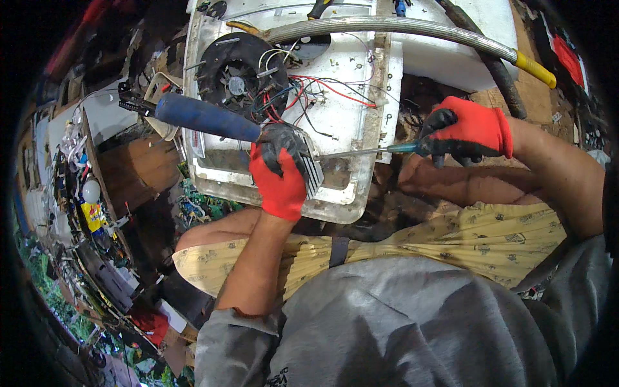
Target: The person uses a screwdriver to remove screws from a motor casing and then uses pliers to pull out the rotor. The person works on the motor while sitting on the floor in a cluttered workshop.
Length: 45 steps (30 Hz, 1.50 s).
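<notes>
My left hand point(280, 180), in a red and black glove, grips a dark metal part with light fins point(311, 168) at the lower middle of a white appliance panel point(342, 97). A thick blue cylindrical handle point(203, 117) extends up-left from behind that hand; its far connection is hidden. My right hand point(467, 132), also gloved, is closed on a screwdriver point(403, 148), whose thin shaft reaches left to the finned part. Above my left hand are a black round fan-like housing point(216, 71) and loose red, black and white wires point(300, 90).
A long braided metal tube point(387, 26) with a yellow end and a dark bar point(490, 58) lie across the top. A pale foam block point(451, 64) sits behind them. Piled scrap, boards point(142, 168) and a white bulb point(91, 190) are at left; my bent legs point(425, 177) surround the panel.
</notes>
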Tool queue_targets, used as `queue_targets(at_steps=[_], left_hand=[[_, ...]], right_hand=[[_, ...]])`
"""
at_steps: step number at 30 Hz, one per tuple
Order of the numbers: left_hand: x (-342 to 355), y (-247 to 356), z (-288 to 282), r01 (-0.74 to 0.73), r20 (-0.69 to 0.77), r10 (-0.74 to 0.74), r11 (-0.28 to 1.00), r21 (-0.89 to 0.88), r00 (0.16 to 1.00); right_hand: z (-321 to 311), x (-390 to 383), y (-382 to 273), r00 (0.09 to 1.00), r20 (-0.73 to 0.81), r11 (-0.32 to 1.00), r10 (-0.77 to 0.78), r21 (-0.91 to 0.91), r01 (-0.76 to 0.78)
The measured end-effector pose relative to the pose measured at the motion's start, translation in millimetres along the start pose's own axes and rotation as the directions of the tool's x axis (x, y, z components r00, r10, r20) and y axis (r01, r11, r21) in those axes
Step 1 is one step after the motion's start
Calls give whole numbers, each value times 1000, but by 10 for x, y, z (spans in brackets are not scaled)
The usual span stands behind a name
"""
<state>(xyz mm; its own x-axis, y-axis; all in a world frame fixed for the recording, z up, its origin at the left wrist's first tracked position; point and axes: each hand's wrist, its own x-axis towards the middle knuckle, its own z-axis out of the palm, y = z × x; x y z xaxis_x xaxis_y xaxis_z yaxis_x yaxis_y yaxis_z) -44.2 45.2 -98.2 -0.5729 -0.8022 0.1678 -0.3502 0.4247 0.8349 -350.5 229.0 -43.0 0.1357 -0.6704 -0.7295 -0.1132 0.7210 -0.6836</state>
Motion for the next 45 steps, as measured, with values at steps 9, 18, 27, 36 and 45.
queue_targets(at_steps=[9, 18, 27, 36, 45], left_hand=[[20, -26, 22, 12, 79, -9, 999, -33, 997], [-18, -35, 30, 56, 49, -55, 998, -32, 997], [-7, 19, 36, -13, 33, 13, 1000, 19, 999], [-24, -70, 41, -21, 3, 21, 995, 94, 1000], [65, 99, 45, -37, 42, 38, 999, -19, 998]], right_hand=[[123, -12, 188, 967, -245, 992, -67, -125, 37], [42, 94, 125, 1000, 13, 995, -13, 95, 11], [59, 54, 116, 983, 115, 986, -144, -67, 152], [312, -208, 24, 703, -149, 483, -695, -821, 304], [-31, -124, -117, 981, -174, 978, -79, 175, 110]])
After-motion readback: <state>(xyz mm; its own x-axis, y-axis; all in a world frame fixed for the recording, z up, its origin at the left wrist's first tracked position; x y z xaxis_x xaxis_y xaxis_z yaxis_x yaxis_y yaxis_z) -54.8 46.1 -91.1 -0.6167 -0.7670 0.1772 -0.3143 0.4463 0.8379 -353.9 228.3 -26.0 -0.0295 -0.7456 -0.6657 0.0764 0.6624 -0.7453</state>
